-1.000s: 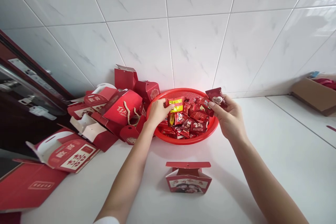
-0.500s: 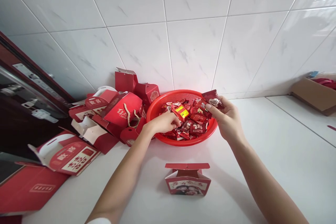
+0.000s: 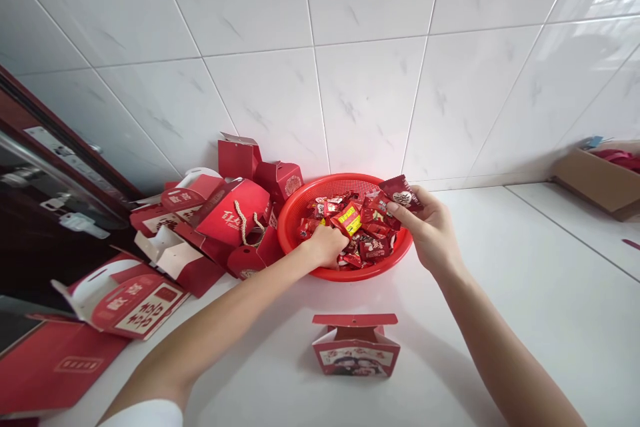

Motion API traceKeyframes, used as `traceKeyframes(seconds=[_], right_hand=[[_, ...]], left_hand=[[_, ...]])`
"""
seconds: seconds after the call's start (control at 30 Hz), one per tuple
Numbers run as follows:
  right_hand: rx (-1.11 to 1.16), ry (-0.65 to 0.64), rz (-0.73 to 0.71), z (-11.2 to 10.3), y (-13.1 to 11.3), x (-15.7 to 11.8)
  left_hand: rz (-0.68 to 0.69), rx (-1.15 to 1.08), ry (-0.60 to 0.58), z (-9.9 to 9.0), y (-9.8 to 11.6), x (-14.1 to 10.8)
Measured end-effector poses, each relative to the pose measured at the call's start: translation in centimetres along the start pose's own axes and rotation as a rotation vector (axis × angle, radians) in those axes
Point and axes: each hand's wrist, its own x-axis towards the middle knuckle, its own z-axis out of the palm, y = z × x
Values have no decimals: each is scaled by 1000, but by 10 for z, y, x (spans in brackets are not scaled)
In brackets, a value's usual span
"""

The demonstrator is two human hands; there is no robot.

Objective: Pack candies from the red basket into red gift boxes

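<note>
A red plastic basket (image 3: 295,250) stands against the tiled wall, with many wrapped candies (image 3: 375,248) in it. My left hand (image 3: 326,245) reaches into the basket, its fingers curled among the candies beside a candy with a yellow label (image 3: 349,219). What those fingers grip, if anything, is hidden. Above the basket's right rim, my right hand (image 3: 434,223) pinches a dark red wrapped candy (image 3: 401,193) between thumb and fingers. In front of the basket stands a small red gift box (image 3: 356,353), its top open and a printed picture on its front.
Several red gift boxes (image 3: 233,213) are heaped left of the basket, some open. Another open box (image 3: 137,307) lies nearer, by a dark red door frame (image 3: 55,140). A brown cardboard box (image 3: 595,177) sits on the white counter (image 3: 525,293) at far right.
My left hand has shifted right and slightly down inside the basket, and the yellow-labelled candy has tilted. The right hand still holds its candy, now slightly lower.
</note>
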Motion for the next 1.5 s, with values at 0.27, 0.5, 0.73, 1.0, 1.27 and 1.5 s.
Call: traceKeyframes(seconds=[0.27, 0.5, 0.73, 1.0, 1.27, 1.5], right_hand=[[-20, -12, 0, -1, 2, 1], [42, -6, 18, -4, 5, 3], [50, 6, 34, -5, 5, 5], [42, 7, 23, -5, 4, 5], [5, -2, 22, -4, 5, 3], [-11, 5, 7, -5, 6, 4]], left_hand=[[-150, -43, 177, 1, -16, 8], [-227, -112, 271, 1, -13, 10], [-194, -255, 279, 3, -15, 7], [35, -379, 96, 10, -21, 6], [79, -52, -38, 7, -7, 14], [-88, 14, 212, -16, -22, 14]])
